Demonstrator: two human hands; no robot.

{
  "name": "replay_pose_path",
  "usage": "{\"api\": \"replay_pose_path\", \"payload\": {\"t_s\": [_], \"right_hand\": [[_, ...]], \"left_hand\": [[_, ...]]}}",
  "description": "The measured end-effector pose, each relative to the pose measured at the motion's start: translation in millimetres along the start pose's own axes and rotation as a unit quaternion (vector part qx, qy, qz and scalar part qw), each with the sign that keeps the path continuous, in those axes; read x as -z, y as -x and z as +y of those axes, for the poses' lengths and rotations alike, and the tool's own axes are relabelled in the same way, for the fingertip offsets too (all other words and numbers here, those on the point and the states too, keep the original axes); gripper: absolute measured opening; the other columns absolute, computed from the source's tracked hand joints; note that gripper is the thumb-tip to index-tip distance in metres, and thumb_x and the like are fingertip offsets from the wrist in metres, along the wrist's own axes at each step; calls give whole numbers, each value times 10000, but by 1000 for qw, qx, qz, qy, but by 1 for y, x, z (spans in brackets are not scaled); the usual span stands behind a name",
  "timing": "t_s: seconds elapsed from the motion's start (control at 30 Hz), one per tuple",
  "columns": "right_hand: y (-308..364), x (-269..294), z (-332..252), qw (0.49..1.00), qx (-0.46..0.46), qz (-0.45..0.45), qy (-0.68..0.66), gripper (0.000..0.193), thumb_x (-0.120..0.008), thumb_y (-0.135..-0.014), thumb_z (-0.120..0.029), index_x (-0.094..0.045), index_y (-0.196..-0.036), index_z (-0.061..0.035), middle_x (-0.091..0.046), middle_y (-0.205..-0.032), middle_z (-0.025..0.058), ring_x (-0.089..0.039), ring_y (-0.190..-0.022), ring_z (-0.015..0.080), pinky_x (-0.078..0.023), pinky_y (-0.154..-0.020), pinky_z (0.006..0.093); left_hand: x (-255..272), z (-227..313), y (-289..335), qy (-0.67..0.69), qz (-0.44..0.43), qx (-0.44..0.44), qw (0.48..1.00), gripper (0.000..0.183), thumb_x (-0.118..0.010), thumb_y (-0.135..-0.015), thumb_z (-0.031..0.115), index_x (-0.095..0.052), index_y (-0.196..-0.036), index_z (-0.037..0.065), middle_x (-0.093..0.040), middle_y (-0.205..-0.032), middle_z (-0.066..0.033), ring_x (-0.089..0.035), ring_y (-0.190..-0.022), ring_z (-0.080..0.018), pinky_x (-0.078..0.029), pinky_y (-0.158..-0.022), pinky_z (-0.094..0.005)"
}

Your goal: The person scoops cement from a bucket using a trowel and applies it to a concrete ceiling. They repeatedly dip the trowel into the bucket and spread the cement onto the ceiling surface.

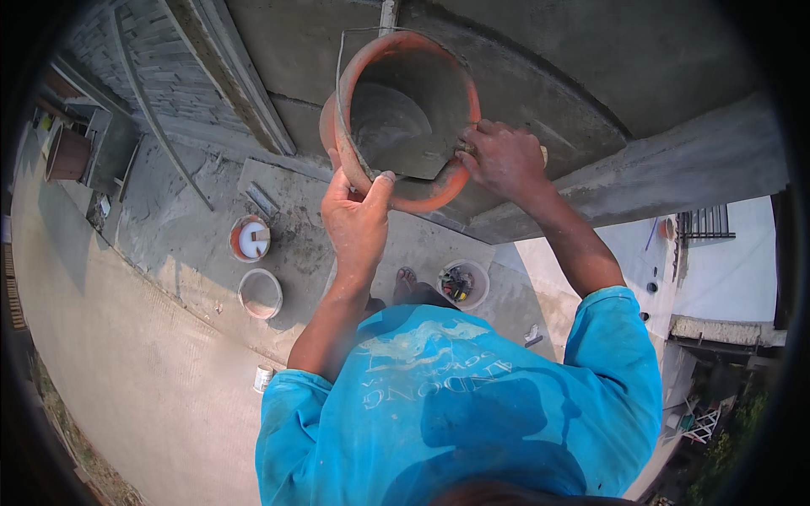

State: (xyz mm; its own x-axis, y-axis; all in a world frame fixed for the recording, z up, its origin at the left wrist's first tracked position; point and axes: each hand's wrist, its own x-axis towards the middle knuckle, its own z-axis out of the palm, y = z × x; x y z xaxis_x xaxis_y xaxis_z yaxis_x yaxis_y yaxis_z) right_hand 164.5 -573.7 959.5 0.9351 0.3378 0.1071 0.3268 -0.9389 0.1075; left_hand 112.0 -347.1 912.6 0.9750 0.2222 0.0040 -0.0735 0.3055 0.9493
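Observation:
An orange-red bucket is held up tilted against the grey plastered wall, its mouth facing me. Grey wet mortar coats its inside and lies in it. My left hand grips the bucket's near left rim, thumb over the edge. A thin wire handle hangs loose along the left side of the rim. My right hand is closed at the right rim around what looks like a trowel; a pale handle end pokes out beyond it. The blade seems to be in the bucket, hard to tell from the mortar.
Below stand a bucket with white liquid, a pale round tub and a tub of tools. A white can is farther left. A long curved strip leans at the left wall. A ledge juts out at right.

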Motion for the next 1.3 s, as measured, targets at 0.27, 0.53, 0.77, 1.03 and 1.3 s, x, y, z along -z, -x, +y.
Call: {"api": "replay_pose_path", "payload": {"t_s": [0.27,0.53,0.77,1.03,1.3], "right_hand": [[13,53,23,985,-12,174,12,259,-743,-831,-355,-720,-1055,-226,-678,-931,-15,-689,-847,207,-552,-674,393],[-11,239,61,970,96,123,-184,283,-743,-862,-298,-723,-1012,-59,-694,-881,39,-651,-775,192,-516,-674,328],[-99,323,134,953,70,18,-294,385,-737,-910,-456,-700,-970,-78,-582,-764,-21,-528,-634,57,-426,-538,221],[-97,397,127,964,-14,265,-30,318,-709,-932,-377,-721,-1040,-77,-564,-705,-21,-518,-638,74,-425,-569,255],[-25,216,37,999,-12,26,18,337,-695,-871,-343,-739,-1115,-114,-730,-1030,79,-705,-924,270,-552,-794,418]], "left_hand": [[9,6,-15,125,31,41,991,127,-693,-862,24,-618,-965,21,-630,-794,-24,-591,-653,-92,-456,-526,-227],[28,-9,-6,144,31,89,985,195,-642,-853,-8,-576,-1035,16,-620,-886,-49,-645,-740,-122,-529,-520,-254],[47,-9,1,105,47,92,989,174,-660,-821,8,-589,-979,27,-594,-867,-29,-584,-703,-96,-509,-535,-247],[43,-8,2,99,23,99,990,182,-656,-831,23,-598,-1004,21,-557,-853,-13,-540,-667,-83,-492,-532,-249],[26,-3,-8,92,-6,85,992,180,-655,-853,33,-591,-1020,11,-616,-902,-52,-623,-744,-114,-555,-585,-271]]}}
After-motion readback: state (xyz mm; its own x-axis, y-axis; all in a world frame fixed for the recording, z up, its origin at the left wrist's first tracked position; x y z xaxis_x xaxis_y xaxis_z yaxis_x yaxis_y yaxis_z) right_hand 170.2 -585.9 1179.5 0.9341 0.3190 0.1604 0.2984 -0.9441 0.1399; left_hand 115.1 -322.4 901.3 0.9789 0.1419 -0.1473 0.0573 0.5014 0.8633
